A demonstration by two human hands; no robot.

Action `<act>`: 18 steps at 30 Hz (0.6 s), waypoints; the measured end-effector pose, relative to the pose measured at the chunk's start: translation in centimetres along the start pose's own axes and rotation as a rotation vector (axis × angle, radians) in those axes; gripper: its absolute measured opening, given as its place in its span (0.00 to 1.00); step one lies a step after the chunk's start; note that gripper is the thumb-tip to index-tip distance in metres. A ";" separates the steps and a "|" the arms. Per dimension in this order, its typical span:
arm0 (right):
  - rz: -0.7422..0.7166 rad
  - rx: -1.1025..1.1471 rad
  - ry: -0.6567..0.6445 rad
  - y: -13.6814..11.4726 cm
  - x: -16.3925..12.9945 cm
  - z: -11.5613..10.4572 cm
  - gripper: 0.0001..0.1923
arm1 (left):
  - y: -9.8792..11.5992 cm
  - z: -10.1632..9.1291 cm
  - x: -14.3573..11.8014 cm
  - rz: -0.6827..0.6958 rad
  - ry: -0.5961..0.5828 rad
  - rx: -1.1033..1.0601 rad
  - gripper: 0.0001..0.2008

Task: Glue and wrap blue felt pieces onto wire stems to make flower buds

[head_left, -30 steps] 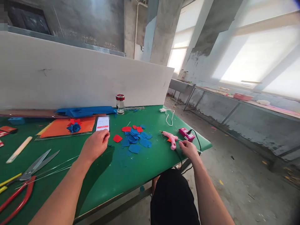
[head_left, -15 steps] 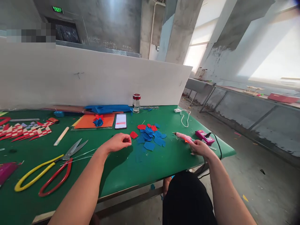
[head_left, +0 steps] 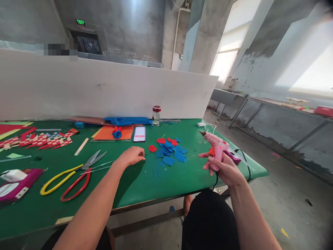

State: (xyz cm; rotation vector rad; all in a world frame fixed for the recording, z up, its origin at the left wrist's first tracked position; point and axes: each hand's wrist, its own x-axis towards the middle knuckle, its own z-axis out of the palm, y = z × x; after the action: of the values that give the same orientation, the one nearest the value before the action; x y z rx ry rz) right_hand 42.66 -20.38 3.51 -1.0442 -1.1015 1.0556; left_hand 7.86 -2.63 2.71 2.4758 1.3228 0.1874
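Note:
My right hand (head_left: 229,169) is wrapped round the handle of a pink hot glue gun (head_left: 219,145), lifted above the right end of the green table (head_left: 145,187). Its nozzle points up and to the left. My left hand (head_left: 131,156) hovers over the table with fingers pinched together; whatever they hold is too small to make out. Just right of it lie a single red petal-shaped piece (head_left: 152,148) and a loose pile of blue pieces (head_left: 168,149) with several red ones. Thin wires (head_left: 104,166) run from under my left wrist towards the scissors (head_left: 90,165).
Behind are a phone (head_left: 139,134), an orange sheet (head_left: 104,133) bearing a red and blue flower (head_left: 117,132), and a red-lidded jar (head_left: 156,116). A purple power strip (head_left: 234,158) sits at the right edge. A white board (head_left: 130,90) closes off the back.
My right hand has raised the glue gun off the table and tilted its nozzle upward. The view has turned slightly left. My left hand stays pinched near the petals.

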 end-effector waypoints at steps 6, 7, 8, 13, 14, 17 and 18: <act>0.038 0.069 -0.206 2.3 1.4 4.8 0.17 | 2.8 1.5 -3.2 0.050 0.063 -0.043 0.11; 0.048 0.075 -0.230 2.7 1.8 5.5 0.17 | 3.4 2.3 -3.2 0.064 0.045 -0.056 0.11; 0.058 0.075 -0.240 3.0 2.3 6.2 0.18 | 4.0 3.2 -3.0 0.072 0.036 -0.064 0.10; 0.063 0.071 -0.165 4.0 4.2 8.9 0.22 | 5.0 6.0 -1.1 0.038 0.037 -0.062 0.07; 0.065 0.074 -0.151 4.2 4.3 9.2 0.23 | 5.0 6.1 -0.8 0.030 0.027 -0.064 0.07; 0.097 0.051 -0.137 4.7 4.1 9.3 0.25 | 5.1 5.9 -0.4 0.023 -0.005 -0.077 0.05; 0.106 0.026 -0.138 4.9 4.0 9.2 0.25 | 5.2 5.8 -0.5 0.024 -0.007 -0.082 0.04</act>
State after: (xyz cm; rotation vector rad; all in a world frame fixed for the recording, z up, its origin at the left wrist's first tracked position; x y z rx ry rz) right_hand 33.52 -14.54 0.65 -1.0299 -1.1496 1.2393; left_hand 13.21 -7.03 -0.89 2.4232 1.2575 0.2335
